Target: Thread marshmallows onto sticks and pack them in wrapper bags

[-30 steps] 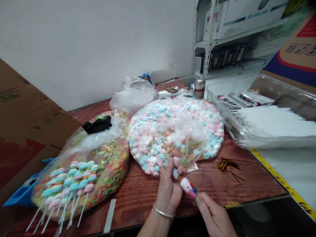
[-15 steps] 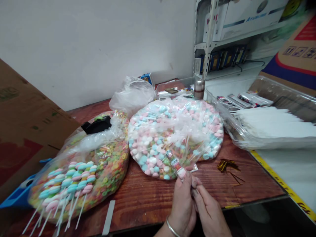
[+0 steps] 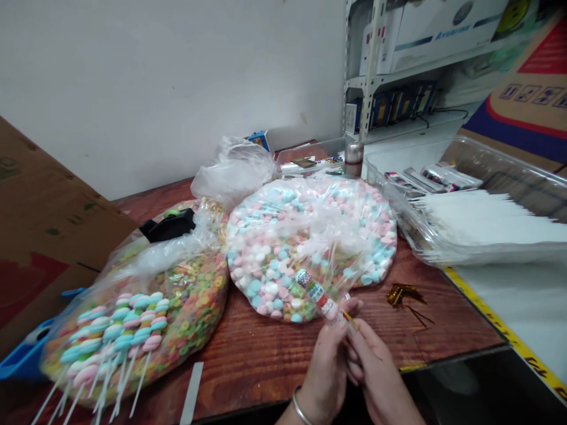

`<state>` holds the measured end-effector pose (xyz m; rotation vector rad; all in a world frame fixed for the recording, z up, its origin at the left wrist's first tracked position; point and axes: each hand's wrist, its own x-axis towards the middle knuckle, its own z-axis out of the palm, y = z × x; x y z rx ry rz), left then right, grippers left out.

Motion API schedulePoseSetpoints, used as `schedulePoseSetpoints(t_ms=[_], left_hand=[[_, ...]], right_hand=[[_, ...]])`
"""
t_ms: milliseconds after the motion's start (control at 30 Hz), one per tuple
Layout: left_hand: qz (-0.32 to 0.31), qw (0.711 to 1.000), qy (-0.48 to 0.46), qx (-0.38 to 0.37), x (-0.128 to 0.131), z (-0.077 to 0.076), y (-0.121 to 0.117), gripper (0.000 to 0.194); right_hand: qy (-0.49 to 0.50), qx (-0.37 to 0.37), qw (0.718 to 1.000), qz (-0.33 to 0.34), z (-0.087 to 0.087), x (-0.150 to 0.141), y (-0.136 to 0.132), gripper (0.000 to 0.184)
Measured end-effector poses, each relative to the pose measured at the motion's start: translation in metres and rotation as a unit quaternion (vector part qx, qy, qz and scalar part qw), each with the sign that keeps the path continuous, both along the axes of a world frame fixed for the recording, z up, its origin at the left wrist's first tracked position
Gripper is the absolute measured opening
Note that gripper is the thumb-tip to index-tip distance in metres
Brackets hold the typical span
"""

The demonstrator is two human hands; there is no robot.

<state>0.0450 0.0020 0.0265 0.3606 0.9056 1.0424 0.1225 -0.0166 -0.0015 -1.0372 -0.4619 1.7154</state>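
A wrapped marshmallow stick (image 3: pixel 315 293) slants up and left from my hands, with pink, green and red showing through its printed clear wrapper. My left hand (image 3: pixel 328 360) is closed around its lower end and wears a silver bangle. My right hand (image 3: pixel 376 366) presses in from the other side, thumb and fingers pinched at the wrapper's bottom. A thin gold strip (image 3: pixel 349 319) shows between the two thumbs. The hidden fingers and stick end cannot be made out. Just beyond lies a large clear bag of pastel marshmallows (image 3: pixel 270 260).
Several unwrapped marshmallow sticks (image 3: pixel 119 324) lie on a bag of ring-shaped candy (image 3: pixel 199 295) at left. Gold twist ties (image 3: pixel 404 295) lie on the wooden table (image 3: pixel 248 366) at right. A clear tray (image 3: pixel 425 257) holds white sticks. Cardboard boxes (image 3: pixel 44 236) flank the table.
My right fingers have shifted at the wrapper's lower end, and a gold strip now shows between the thumbs. The printed wrapper has turned slightly. The whole view has moved a little.
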Motion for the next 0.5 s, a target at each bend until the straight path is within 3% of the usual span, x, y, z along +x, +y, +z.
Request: schedulePoseSetpoints(t_ms=[100, 167, 233, 300, 400, 433, 500], left_hand=[[-0.004, 0.999, -0.013, 0.043, -0.007, 0.001, 0.001, 0.038], [0.018, 0.999, 0.012, 0.05, -0.009, -0.004, 0.001, 0.029], [0.02, 0.999, 0.038, 0.031, -0.009, -0.011, 0.002, 0.026], [0.023, 0.997, 0.072, 0.022, -0.008, -0.017, 0.003, 0.026], [0.038, 0.986, 0.149, 0.061, -0.01, -0.019, 0.006, 0.022], [0.034, 0.983, 0.167, 0.071, -0.011, -0.018, 0.007, 0.022], [-0.003, 0.986, 0.156, 0.066, -0.015, -0.014, 0.009, 0.024]], right_hand=[[0.115, -0.034, 0.993, 0.022, 0.006, 0.001, 0.001, 0.035], [0.142, -0.034, 0.988, 0.052, 0.006, 0.002, 0.001, 0.034], [0.068, -0.012, 0.995, 0.066, 0.004, 0.004, -0.001, 0.035], [-0.095, 0.045, 0.993, 0.051, 0.0, 0.007, -0.002, 0.038], [-0.286, 0.135, 0.949, 0.019, -0.004, 0.01, -0.001, 0.037], [-0.288, 0.141, 0.947, 0.017, -0.006, 0.011, -0.001, 0.036], [-0.187, 0.104, 0.977, 0.023, -0.006, 0.011, 0.0, 0.035]])
